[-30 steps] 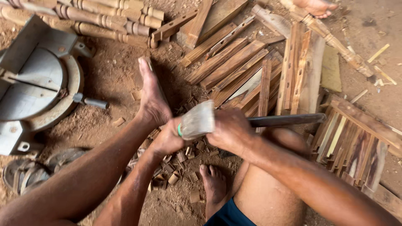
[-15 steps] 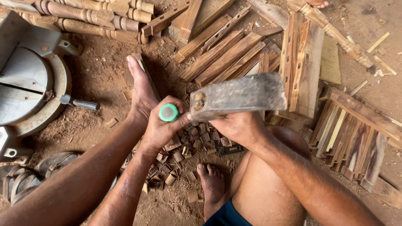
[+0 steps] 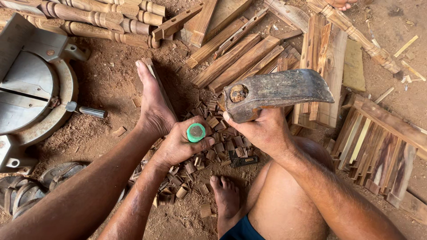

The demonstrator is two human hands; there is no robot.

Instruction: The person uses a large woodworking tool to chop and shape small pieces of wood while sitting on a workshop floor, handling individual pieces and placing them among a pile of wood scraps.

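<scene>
My left hand [image 3: 178,146] is shut on an upright tool with a round green cap [image 3: 195,132], held over a pile of small wood offcuts [image 3: 218,149]. My right hand [image 3: 262,129] grips a rusty axe head [image 3: 280,91] just under the head, lifted close to the camera, above and right of the green cap. My left foot [image 3: 153,104] stretches forward and rests against a narrow strip of wood [image 3: 155,78]. My right foot [image 3: 224,195] lies near the offcuts. The tool's lower end is hidden by my hand.
A grey metal saw table [image 3: 31,93] with a black-handled lever [image 3: 86,111] sits at the left. Turned wooden spindles [image 3: 89,18] lie at the top left, wooden slats [image 3: 240,58] ahead, and stacked slats [image 3: 378,146] at the right. Another person's foot [image 3: 342,3] shows at the top.
My right hand has raised the axe from down by the green-capped tool up toward the camera. My left hand has stayed on the tool, its green cap now uncovered.
</scene>
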